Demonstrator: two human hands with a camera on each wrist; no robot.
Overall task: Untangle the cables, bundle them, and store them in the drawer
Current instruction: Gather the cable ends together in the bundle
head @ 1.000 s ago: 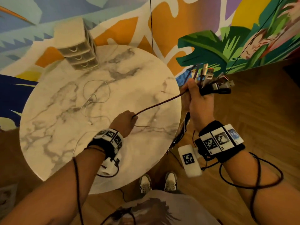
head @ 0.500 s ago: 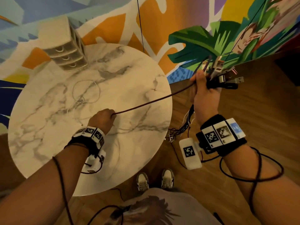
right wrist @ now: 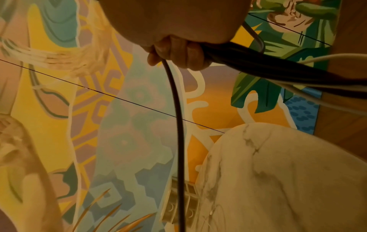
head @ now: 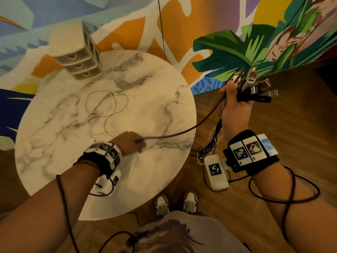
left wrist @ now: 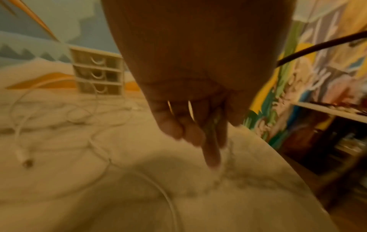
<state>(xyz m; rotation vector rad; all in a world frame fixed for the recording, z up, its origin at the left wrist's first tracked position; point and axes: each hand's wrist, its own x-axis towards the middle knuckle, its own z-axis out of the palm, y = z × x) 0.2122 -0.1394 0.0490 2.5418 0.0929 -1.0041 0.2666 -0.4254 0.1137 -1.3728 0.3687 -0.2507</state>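
Note:
My right hand is raised off the table's right edge and grips a bundle of cables, their USB plugs fanning out above the fist. The loose ends hang below the hand. One dark cable runs taut from that fist down to my left hand, which is curled round it low over the round marble table. A white cable lies in loose tangled loops on the table, beyond the left hand. The small three-drawer unit stands at the table's far edge, drawers closed.
A painted mural wall runs behind the table. Wooden floor lies to the right, and my shoes stand by the table's near edge. A thin dark line hangs down in front of the wall. Shelves stand low at the right.
The left hand has slid along the dark cable toward me and to the right over the table. The right hand has stayed raised with its bundle.

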